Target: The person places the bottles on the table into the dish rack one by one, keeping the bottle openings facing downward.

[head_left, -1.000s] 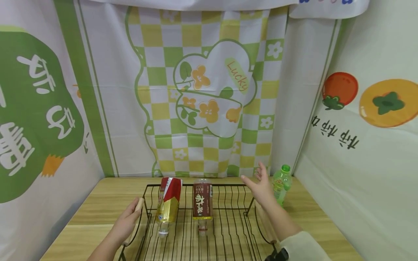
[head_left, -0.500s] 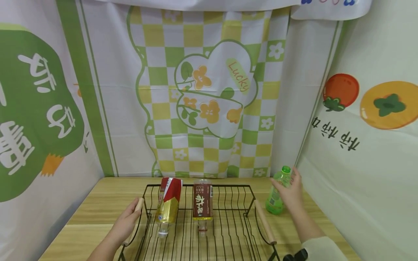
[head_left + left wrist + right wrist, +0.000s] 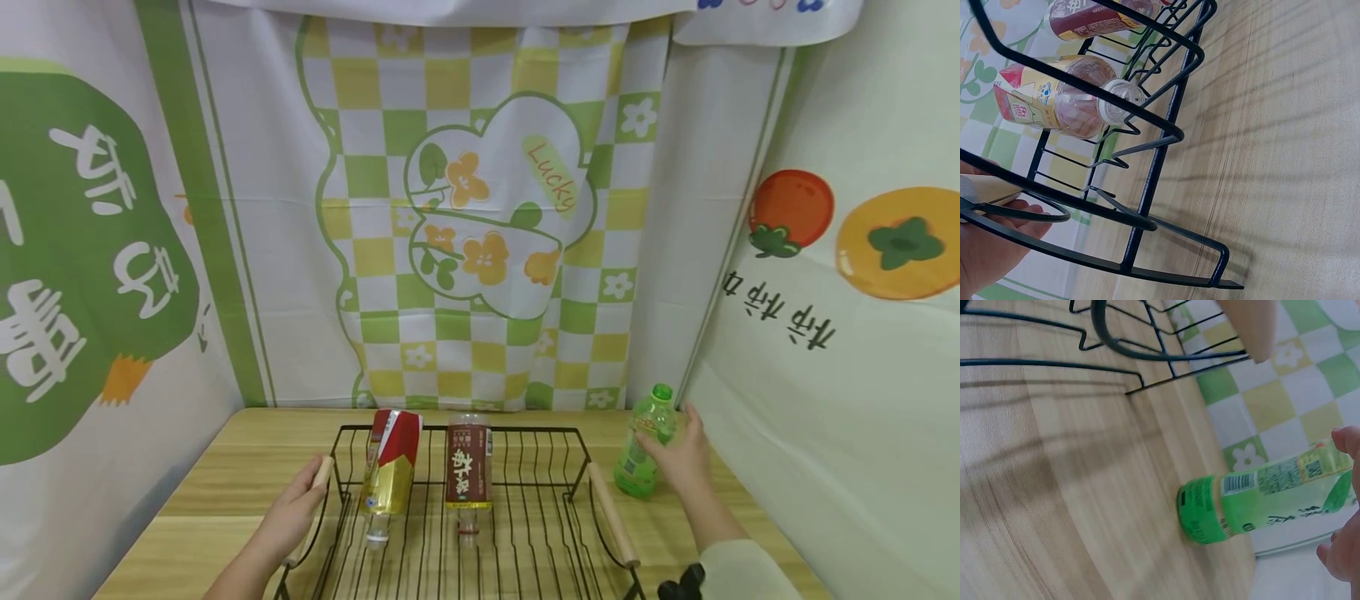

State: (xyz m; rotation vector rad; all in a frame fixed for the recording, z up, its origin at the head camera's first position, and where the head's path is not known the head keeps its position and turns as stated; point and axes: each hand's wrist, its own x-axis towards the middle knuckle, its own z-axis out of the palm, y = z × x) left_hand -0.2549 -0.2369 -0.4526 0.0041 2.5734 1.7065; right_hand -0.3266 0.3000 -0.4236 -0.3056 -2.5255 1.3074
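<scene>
A black wire rack [image 3: 517, 542] with wooden handles stands on the table. My left hand [image 3: 291, 508] grips its left wooden handle [image 3: 988, 187]; in the left wrist view the fingers pass behind it. At the right, a green plastic bottle [image 3: 637, 454] with a green cap stands upright. My right hand [image 3: 684, 458] is spread around its upper part, thumb in front at the label and fingers apart from its far side. The right wrist view shows the bottle's lower label [image 3: 1272, 494] between thumb [image 3: 1347, 440] and fingers.
Inside the rack lean two bottles, necks toward me: one with a red-and-gold label [image 3: 392, 467], one with a dark red label [image 3: 469, 471]. The rack's right wooden handle [image 3: 613, 517] lies between rack and green bottle. Printed cloth [image 3: 480, 350] hangs behind the table.
My right hand has moved right from above the rack to the green bottle, then a little lower around it. The left hand stays on its handle; the bottles keep their places.
</scene>
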